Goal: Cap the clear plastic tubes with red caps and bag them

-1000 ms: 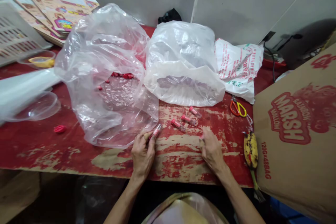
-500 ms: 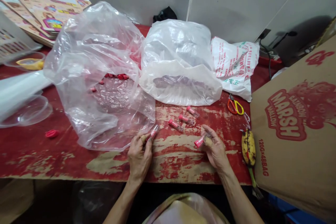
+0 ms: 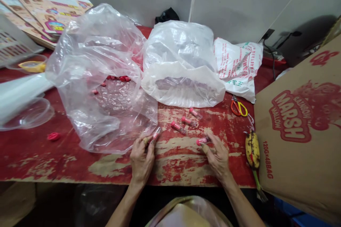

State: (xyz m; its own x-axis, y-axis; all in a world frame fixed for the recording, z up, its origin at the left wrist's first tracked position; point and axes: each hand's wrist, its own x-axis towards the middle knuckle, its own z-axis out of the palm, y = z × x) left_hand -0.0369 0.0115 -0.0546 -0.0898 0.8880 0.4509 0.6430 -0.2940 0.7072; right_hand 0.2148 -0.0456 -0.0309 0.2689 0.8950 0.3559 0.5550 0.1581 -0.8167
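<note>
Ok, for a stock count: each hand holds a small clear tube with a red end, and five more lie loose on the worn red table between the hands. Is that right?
No: the head view shows three loose clear red-ended tubes, not five, on the worn red table. The rest stands: the left hand holds one, the right hand another.

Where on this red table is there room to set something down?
Bare board lies between the left hand and right hand, below three tubes, and front left, beside the pink piece. Bags crowd the back; scissors and banana crowd the right.
</note>
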